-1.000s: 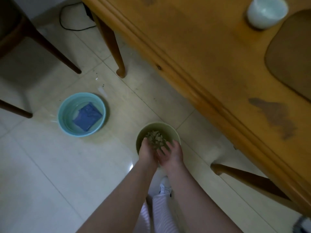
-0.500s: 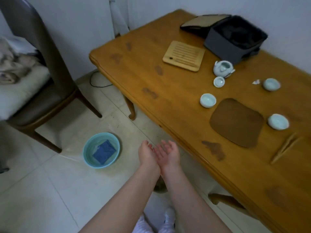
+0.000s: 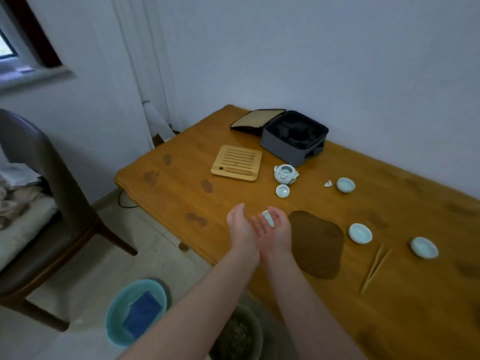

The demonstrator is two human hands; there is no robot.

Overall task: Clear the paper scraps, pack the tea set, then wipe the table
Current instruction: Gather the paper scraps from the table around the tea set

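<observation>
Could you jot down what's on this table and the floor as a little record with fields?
Hands: left hand and right hand open, palms up, side by side above the table's near edge
Table: open grey case, bamboo tray, lidless teapot, lid beside it, brown mat, bamboo tongs
Teacups: four; one partly hidden behind the right hand
Paper: one white scrap beside the far teacup
Floor: teal basin holding a blue cloth; bin of scraps
Progress: tea set not yet packed
</observation>
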